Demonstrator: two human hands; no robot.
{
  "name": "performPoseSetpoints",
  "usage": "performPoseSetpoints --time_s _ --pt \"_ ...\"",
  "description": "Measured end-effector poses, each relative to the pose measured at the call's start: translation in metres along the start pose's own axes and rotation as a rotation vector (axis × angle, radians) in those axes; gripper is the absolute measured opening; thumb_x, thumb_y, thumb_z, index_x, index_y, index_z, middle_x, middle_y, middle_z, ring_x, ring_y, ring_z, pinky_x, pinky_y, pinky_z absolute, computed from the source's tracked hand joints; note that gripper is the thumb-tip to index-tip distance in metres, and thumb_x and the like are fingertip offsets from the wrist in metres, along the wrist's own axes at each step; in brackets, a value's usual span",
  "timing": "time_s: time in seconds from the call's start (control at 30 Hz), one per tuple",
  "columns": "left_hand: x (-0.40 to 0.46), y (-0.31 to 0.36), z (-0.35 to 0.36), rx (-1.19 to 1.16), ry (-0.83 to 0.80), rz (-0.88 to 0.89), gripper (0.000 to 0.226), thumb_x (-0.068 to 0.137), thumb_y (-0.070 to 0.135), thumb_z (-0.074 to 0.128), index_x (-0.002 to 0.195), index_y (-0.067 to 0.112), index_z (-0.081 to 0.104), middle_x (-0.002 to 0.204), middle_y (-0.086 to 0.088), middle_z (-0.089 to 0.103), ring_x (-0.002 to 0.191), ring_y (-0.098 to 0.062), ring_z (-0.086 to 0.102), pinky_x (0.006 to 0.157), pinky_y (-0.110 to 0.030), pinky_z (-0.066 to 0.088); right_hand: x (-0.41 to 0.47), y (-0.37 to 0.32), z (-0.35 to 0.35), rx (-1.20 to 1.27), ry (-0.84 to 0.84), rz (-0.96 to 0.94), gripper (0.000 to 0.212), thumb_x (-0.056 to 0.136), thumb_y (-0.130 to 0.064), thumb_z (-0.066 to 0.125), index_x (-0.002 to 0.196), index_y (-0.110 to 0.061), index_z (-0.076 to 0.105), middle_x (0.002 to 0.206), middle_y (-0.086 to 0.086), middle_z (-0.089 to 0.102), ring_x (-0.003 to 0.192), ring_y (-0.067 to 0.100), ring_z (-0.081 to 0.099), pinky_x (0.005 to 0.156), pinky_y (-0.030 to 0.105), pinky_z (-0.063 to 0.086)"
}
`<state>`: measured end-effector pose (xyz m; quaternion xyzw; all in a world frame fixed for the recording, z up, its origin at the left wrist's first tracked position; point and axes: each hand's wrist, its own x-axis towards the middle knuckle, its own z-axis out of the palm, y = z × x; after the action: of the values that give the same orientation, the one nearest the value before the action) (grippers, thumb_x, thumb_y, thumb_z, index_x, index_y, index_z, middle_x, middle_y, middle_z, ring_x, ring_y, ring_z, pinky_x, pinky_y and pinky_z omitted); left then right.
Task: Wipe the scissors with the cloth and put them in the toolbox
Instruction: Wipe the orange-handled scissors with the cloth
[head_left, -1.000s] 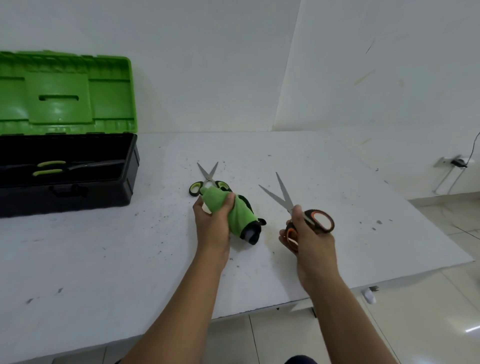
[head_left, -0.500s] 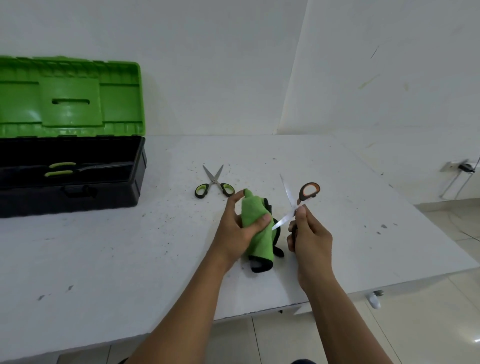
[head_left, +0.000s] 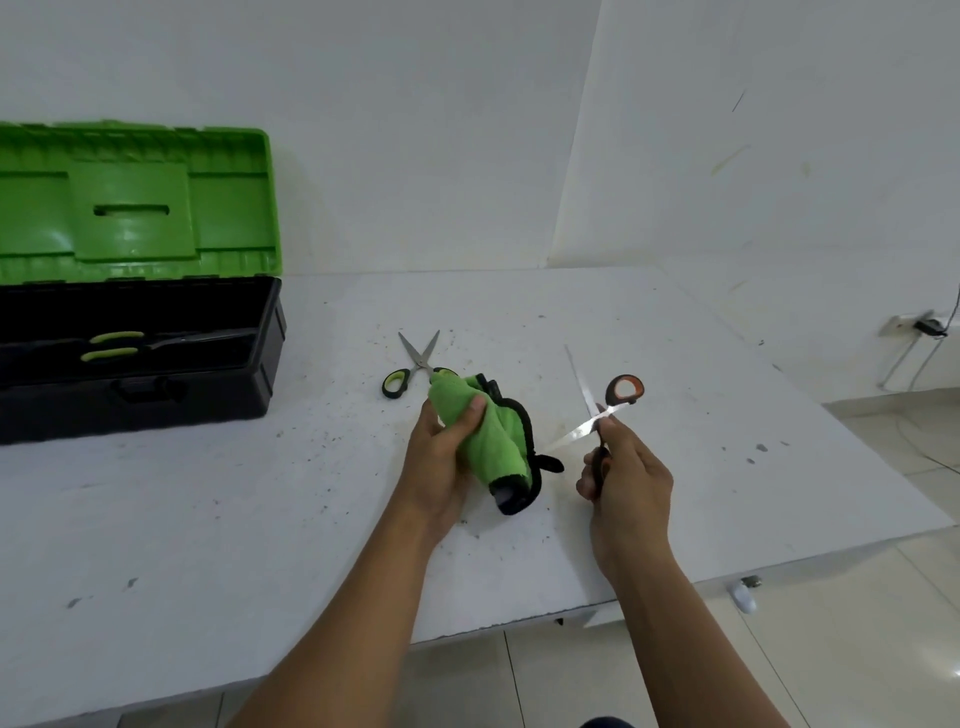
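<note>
Toolbox cut off by left picture edge. Green-handled scissors near desk middle: one handle loop hidden behind cloth. Orange-handled scissors: lower loop buried in right hand. Tool in toolbox too dark to identify.

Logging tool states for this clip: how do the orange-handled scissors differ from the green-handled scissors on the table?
The orange-handled scissors are held in the right hand above the table; the green-handled scissors lie on the table, untouched. The orange-handled pair's blades gape wider than the green-handled pair's. Both are open, outside the toolbox.
</note>
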<state>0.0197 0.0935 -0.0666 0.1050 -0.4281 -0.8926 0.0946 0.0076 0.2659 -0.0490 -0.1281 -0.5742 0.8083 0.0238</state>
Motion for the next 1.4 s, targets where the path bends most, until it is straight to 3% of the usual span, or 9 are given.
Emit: performPoseSetpoints --time_s 0.13,0.23,0.33,0.57,0.77,0.93,1.13,1.23,1.4 --pt "-0.005 -0.001 0.006 0.301 -0.059 -0.007 0.074 0.079 0.025 0.088 0.144 0.019 0.054 0.113 -0.008 0.078 0.102 -0.02 0.078 0.081 -0.032 0.062 -0.009 0.007 0.003 -0.154 -0.109 -0.116 0.022 0.101 -0.02 0.066 0.09 -0.022 0.085 0.061 0.001 0.048 0.061 0.014 0.043 0.059 0.032 0.04" --pt "-0.011 -0.004 0.01 0.5 -0.141 -0.012 0.082 0.084 0.021 0.087 0.148 0.042 0.04 0.108 0.0 0.081 0.101 -0.014 0.078 0.08 -0.024 0.062 -0.017 0.01 0.008 -0.219 -0.209 -0.202 0.023 0.104 -0.018 0.062 0.102 -0.028 0.083 0.074 -0.01 0.074 0.071 0.007 0.068 0.07 0.03 0.057" --pt "-0.011 -0.004 0.012 0.499 -0.105 0.001 0.086 0.086 0.019 0.086 0.154 0.039 0.037 0.109 -0.001 0.081 0.102 -0.014 0.078 0.08 -0.023 0.061 -0.018 0.011 0.01 -0.222 -0.284 -0.226 0.026 0.106 -0.013 0.057 0.117 -0.025 0.079 0.102 -0.01 0.081 0.099 0.009 0.076 0.082 0.025 0.061" --pt "-0.006 -0.007 0.018 0.462 -0.078 -0.028 0.096 0.086 0.018 0.086 0.161 0.038 0.03 0.111 -0.003 0.079 0.097 -0.009 0.078 0.075 -0.019 0.06 -0.012 0.022 0.009 -0.293 -0.269 -0.28 0.03 0.109 -0.014 0.054 0.129 -0.022 0.075 0.111 -0.01 0.08 0.106 0.009 0.074 0.085 0.025 0.06" --pt "0.004 -0.023 0.029 0.353 0.082 -0.017 0.115 0.06 0.035 0.099 0.157 0.038 0.037 0.124 -0.01 0.073 0.108 -0.024 0.077 0.097 -0.049 0.062 -0.013 0.021 0.009 -0.32 -0.275 -0.303 0.038 0.106 -0.007 0.055 0.116 -0.035 0.079 0.101 -0.003 0.08 0.096 0.02 0.075 0.082 0.038 0.061" --pt "0.015 -0.025 0.033 0.242 0.197 -0.011 0.089 0.075 0.017 0.093 0.147 0.037 0.046 0.131 -0.008 0.069 0.108 -0.027 0.076 0.097 -0.052 0.061 -0.011 0.024 0.007 -0.405 -0.261 -0.384 0.046 0.106 -0.014 0.058 0.084 -0.05 0.076 0.087 0.01 0.075 0.085 0.037 0.068 0.073 0.052 0.056" --pt "0.007 -0.025 0.031 0.411 0.099 -0.015 0.1 0.054 0.046 0.095 0.143 0.038 0.049 0.127 -0.005 0.073 0.107 -0.02 0.077 0.096 -0.047 0.063 -0.008 0.022 0.005 -0.373 -0.227 -0.313 0.03 0.105 -0.009 0.058 0.113 -0.025 0.081 0.097 -0.008 0.081 0.093 0.012 0.076 0.082 0.037 0.062" --pt "0.011 -0.026 0.038 0.358 0.197 -0.002 0.083 0.059 0.037 0.094 0.128 0.052 0.049 0.127 -0.003 0.069 0.106 -0.022 0.076 0.09 -0.045 0.064 -0.008 0.021 0.004 -0.379 -0.242 -0.313 0.028 0.104 -0.01 0.059 0.112 -0.025 0.082 0.095 -0.008 0.081 0.09 0.013 0.076 0.08 0.037 0.061" --pt "0.021 -0.025 0.04 0.247 0.238 -0.03 0.072 0.083 0.016 0.089 0.138 0.033 0.045 0.126 -0.005 0.068 0.105 -0.022 0.074 0.088 -0.041 0.064 -0.008 0.022 0.0 -0.392 -0.219 -0.313 0.028 0.104 -0.011 0.06 0.113 -0.025 0.082 0.092 -0.007 0.081 0.081 0.01 0.071 0.076 0.034 0.058"
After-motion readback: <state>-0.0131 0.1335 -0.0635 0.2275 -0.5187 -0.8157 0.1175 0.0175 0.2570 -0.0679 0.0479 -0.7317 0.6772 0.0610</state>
